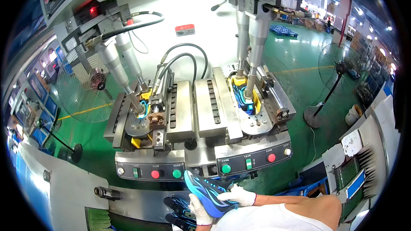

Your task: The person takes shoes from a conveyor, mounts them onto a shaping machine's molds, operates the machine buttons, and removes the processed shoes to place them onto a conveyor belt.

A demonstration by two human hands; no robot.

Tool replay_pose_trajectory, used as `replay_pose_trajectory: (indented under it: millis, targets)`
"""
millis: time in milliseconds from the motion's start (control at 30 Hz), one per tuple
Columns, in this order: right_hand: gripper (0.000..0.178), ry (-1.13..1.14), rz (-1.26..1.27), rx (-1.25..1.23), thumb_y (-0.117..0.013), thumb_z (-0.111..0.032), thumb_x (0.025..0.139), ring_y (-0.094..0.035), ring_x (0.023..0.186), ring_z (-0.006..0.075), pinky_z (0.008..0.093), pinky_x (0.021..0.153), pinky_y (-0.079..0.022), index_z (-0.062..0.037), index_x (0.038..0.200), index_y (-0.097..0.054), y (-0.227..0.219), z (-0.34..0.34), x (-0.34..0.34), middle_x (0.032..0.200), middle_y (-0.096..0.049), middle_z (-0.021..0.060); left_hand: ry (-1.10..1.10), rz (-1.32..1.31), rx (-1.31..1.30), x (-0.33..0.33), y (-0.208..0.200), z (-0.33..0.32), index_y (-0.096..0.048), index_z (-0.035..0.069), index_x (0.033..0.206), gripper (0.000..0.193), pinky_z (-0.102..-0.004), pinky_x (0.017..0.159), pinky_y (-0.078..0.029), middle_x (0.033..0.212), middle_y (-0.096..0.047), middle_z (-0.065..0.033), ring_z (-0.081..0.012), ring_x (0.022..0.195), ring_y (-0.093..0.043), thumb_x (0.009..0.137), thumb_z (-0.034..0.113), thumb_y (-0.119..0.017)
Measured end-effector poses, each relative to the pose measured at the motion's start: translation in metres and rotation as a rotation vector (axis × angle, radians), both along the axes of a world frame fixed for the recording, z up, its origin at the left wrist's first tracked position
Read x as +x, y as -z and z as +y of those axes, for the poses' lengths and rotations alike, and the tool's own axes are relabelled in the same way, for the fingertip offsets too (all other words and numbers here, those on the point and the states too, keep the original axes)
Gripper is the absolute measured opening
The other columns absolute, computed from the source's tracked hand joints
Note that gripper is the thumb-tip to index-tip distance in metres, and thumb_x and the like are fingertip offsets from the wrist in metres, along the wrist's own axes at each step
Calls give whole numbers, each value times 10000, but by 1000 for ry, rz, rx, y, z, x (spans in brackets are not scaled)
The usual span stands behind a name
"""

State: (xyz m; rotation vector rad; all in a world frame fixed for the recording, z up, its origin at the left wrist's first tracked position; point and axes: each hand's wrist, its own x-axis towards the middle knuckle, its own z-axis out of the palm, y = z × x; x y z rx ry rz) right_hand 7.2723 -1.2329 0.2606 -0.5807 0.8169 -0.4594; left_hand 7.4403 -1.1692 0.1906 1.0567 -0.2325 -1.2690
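A black and blue sports shoe [208, 191] with light-blue trim is held in front of my body, toe pointing away to the left. My left hand [199, 210], in a white glove, grips it from the left and underneath, near the sole. My right hand [240, 196], also gloved, closes on the heel end. Just left of my left hand, more dark shoes [176, 205] with blue trim rest on a metal shelf [141, 202]. Ahead stands a two-station press; blue shoe parts [242, 102] sit under the metal rods of its right station, others [145, 109] under the left.
Two control panels [253, 159] [150, 167] with green and red buttons face me. Pedestal fans [340, 68] [99, 84] stand on either side over the green floor [295, 55]. Right of me is a bench [342, 175] with a dark bristled brush [366, 169].
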Motion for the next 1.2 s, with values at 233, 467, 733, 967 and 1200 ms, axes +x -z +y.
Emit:
replay_pose_trajectory:
  millis: [233, 467, 733, 967, 1200]
  targets:
    - [544, 70, -74, -68, -818, -145, 852, -669, 1047, 159, 331, 955, -546, -12, 1346, -633, 31, -5, -11, 1198, -721, 75, 106, 147, -53, -9, -16, -18, -459, 44, 1474, 670, -462, 1031, -539, 1354, -608, -145, -305, 1189, -628, 1091, 578, -327]
    - [566, 210, -80, -283, -804, -199, 872, -623, 1081, 137, 318, 958, -516, -27, 1371, -599, 13, -21, -36, 1220, -685, 46, 263, -98, -153, -5, -19, -60, -409, 38, 1526, 680, -457, 1127, -440, 1477, -530, -122, -301, 1307, -546, 1086, 556, -400]
    - [477, 418, 25, -492, -746, -88, 881, -637, 1047, 128, 318, 940, -519, 1, 1330, -612, -16, -23, -119, 1198, -695, 54, 457, -734, -259, -64, -57, -168, -532, 35, 1448, 449, -312, 937, -531, 1319, -644, -109, -201, 1116, -647, 1113, 323, -450]
    - [430, 699, 354, -530, -754, -72, 731, -602, 706, 258, 396, 657, -465, -119, 1157, -718, 66, 13, -193, 982, -730, 72, 500, -706, -211, -155, -38, -320, -395, -76, 1488, 631, -381, 1057, -508, 1439, -529, -219, -269, 1266, -586, 1030, 277, -646]
    - [340, 525, 1008, -834, -755, -38, 691, -599, 715, 275, 401, 668, -461, -105, 1025, -735, 70, 66, -245, 907, -706, 63, 416, -1290, 85, -226, 11, -445, -577, -103, 1293, 800, -394, 996, -493, 1233, -672, -275, -343, 1150, -660, 760, 439, -826]
